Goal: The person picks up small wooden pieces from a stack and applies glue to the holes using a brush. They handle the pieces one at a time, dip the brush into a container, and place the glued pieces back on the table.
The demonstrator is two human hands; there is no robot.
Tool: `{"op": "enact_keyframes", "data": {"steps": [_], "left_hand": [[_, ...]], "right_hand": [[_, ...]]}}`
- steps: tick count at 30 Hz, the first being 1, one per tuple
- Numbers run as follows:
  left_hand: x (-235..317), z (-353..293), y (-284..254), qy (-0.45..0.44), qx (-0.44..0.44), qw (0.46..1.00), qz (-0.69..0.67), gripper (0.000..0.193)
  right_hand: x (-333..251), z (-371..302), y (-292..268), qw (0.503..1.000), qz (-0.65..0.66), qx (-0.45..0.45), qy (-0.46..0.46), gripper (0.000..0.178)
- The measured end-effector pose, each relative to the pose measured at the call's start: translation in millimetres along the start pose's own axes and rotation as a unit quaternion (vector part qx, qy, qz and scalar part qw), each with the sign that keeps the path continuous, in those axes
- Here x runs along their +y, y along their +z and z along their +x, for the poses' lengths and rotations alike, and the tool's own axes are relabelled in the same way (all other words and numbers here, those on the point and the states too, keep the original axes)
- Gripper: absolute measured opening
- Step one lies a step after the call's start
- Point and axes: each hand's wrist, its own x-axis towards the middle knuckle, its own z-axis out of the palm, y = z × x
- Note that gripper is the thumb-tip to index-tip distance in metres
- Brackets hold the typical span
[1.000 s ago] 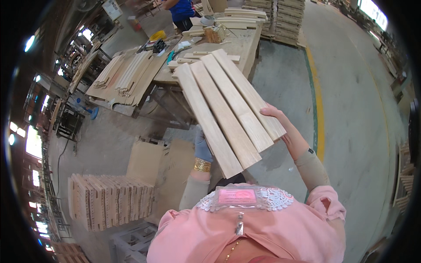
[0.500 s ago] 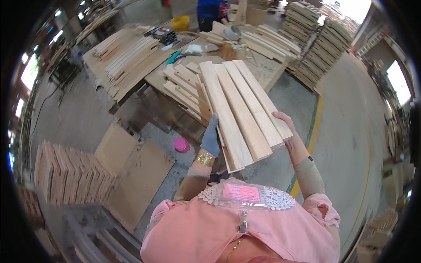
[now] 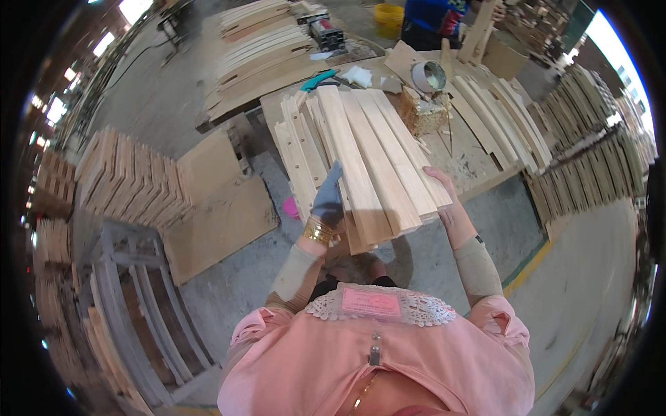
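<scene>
A wooden slatted panel (image 3: 378, 156), with several pale slats side by side, is held up in front of me between both hands. My left hand (image 3: 327, 197), in a grey glove, grips its left edge near the lower end. On the opposite edge, my bare right hand (image 3: 439, 184) is closed around the outer slat. The panel's far end overlaps the workbench, where slatted wooden pieces with round holes (image 3: 297, 149) lie just left of it. My fingers under the panel are hidden.
A round tin (image 3: 428, 76) stands on a wood block (image 3: 424, 114) on the workbench (image 3: 479, 156). Loose curved slats (image 3: 496, 125) lie at the right. Stacked wooden parts (image 3: 132, 177) and a grey frame (image 3: 156, 312) are on the left. A person (image 3: 433, 21) stands at the far side.
My view has turned left and closer to the workbench. Both hands still hold the slatted panel, and its far end now sits beside the holed wooden pieces.
</scene>
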Motion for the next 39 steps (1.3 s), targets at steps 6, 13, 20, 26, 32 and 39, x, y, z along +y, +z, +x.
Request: {"op": "enact_keyframes", "data": {"steps": [6, 13, 20, 26, 32, 39], "left_hand": [[12, 25, 33, 0.267, 0.198, 0.77, 0.545, 0.069], [-17, 18, 33, 0.26, 0.215, 0.57, 0.749, 0.072], [17, -49, 6, 0.343, 0.294, 0.514, 0.729, 0.065], [19, -174, -91, 0.299, 0.363, 0.479, 0.741, 0.058], [32, -285, -177, 0.133, 0.381, 0.573, 0.713, 0.058], [91, -398, -298, 0.05, 0.279, 0.602, 0.746, 0.047]], "right_hand": [[-29, 80, -33, 0.956, -0.279, -0.09, 0.005, 0.066], [-17, 119, -50, 0.847, -0.509, -0.044, -0.146, 0.076], [-11, 138, -51, 0.754, -0.586, 0.016, -0.298, 0.072], [15, 87, 53, 0.661, -0.655, 0.016, -0.366, 0.061], [117, 37, 190, 0.703, -0.583, -0.098, -0.394, 0.052], [298, 24, 346, 0.608, -0.639, -0.341, -0.325, 0.046]]}}
